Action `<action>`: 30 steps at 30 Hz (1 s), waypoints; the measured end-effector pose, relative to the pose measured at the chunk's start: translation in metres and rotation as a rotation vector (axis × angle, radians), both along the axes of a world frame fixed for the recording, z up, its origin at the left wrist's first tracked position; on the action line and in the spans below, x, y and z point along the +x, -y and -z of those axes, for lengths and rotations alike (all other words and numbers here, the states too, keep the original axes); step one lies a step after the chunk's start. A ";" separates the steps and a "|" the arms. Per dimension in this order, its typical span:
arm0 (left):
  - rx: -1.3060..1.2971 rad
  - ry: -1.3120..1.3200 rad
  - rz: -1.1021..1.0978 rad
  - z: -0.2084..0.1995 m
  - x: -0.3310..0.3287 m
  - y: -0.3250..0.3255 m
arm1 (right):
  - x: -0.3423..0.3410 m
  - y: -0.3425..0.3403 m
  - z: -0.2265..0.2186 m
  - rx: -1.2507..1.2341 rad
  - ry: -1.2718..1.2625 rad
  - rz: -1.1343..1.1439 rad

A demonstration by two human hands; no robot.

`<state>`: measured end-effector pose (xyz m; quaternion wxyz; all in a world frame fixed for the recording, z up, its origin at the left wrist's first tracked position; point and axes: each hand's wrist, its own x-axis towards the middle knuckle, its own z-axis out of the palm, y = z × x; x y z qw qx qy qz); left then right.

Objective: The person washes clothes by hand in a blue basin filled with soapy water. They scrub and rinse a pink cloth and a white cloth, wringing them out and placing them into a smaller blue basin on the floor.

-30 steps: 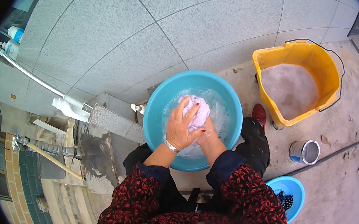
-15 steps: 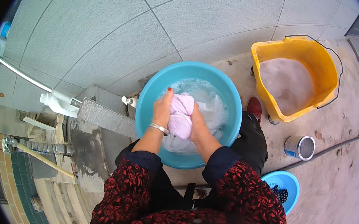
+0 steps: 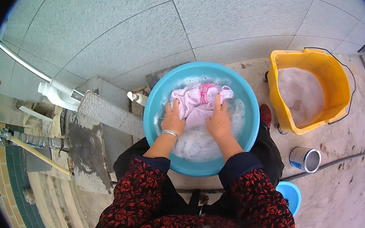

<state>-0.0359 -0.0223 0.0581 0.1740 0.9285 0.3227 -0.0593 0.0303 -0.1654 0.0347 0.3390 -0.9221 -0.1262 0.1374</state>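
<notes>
A pale pink cloth [image 3: 191,100] with a bright pink patch lies spread and wrinkled in the round blue basin [image 3: 250,122]. My left hand [image 3: 173,121], a silver bangle at its wrist, rests on the cloth's near left side with fingers apart. On the near right side my right hand [image 3: 219,124] also touches the cloth, its fingers stretched forward. Both thumbs are hard to make out. Nearer to me, a white cloth [image 3: 196,147] sits half sunk in the sudsy water.
To the right stands a yellow wheeled bucket [image 3: 280,98] of cloudy water, with a metal can [image 3: 305,159], a hose [image 3: 345,160] and a small blue basin [image 3: 297,192] nearer. At the left are a white pump bottle [image 3: 138,98] and a stone ledge [image 3: 110,112]. A tiled wall [image 3: 125,25] rises behind.
The pink cloth was bunched between both hands above the water; now it is spread out in the basin. My hands have moved apart and their fingers have opened.
</notes>
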 end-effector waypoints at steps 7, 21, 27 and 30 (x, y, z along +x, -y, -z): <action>-0.150 0.215 0.020 0.063 -0.005 -0.042 | -0.007 0.006 0.002 -0.395 0.113 -0.204; -1.060 0.907 0.102 -0.240 0.028 -0.002 | -0.054 0.045 -0.028 -0.609 -0.044 -0.658; -0.708 0.776 0.298 -0.220 0.035 0.006 | -0.057 0.052 -0.022 -0.532 0.008 -0.679; -0.376 0.632 0.457 -0.143 0.031 -0.012 | -0.058 0.045 -0.027 -0.414 -0.048 -0.585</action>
